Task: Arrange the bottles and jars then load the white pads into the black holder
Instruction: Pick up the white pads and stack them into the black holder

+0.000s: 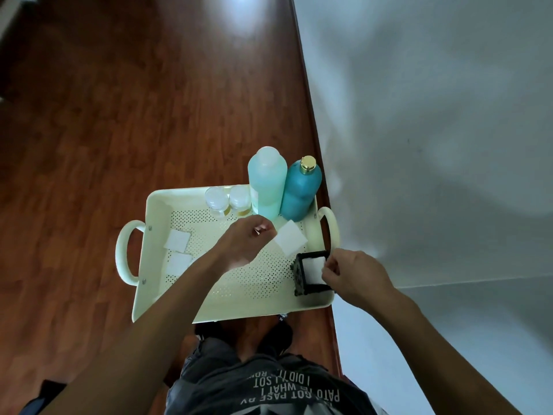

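Observation:
A cream perforated tray [239,289] holds everything. At its back right stand a pale green bottle [267,181] and a teal bottle with a gold cap [300,190]; two small clear jars [216,198] [239,198] stand to their left. My left hand [244,244] pinches a white pad [291,241] by its edge, above the tray. The black holder [302,275] sits in the front right corner with a white pad [314,270] inside; my right hand [356,275] pinches that pad's right edge. Two more pads [177,240] [178,263] lie at the tray's left.
The tray has a loop handle on each side [125,253] [329,226] and rests over a reddish wooden floor [119,115]. A grey wall [434,145] runs close along the right. My legs and dark shirt are below the tray.

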